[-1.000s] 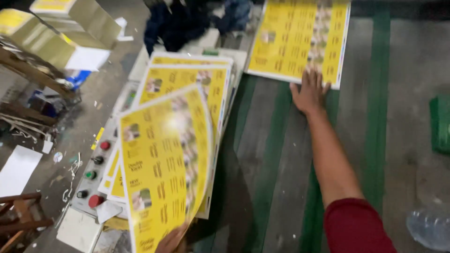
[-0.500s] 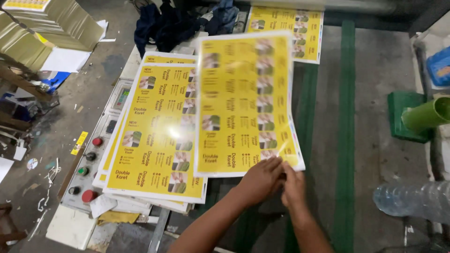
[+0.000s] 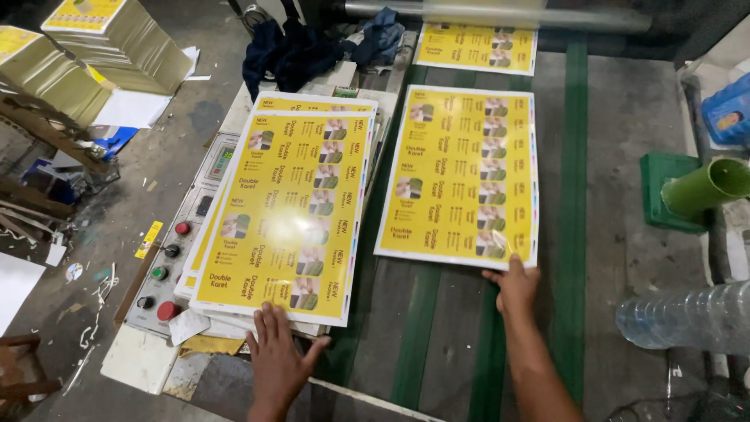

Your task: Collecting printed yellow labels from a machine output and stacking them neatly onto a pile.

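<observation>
One yellow printed sheet (image 3: 461, 176) lies flat on the green-striped belt (image 3: 574, 234), the right hand (image 3: 514, 283) pressing its near right corner with fingers closed on the edge; a further sheet (image 3: 478, 47) sits ahead under the roller (image 3: 500, 12). The left hand (image 3: 275, 353) rests open on the near edge of the stack (image 3: 289, 211) beside the button panel (image 3: 168, 266). Judged from this, one sheet is placed and many remain on the stack.
</observation>
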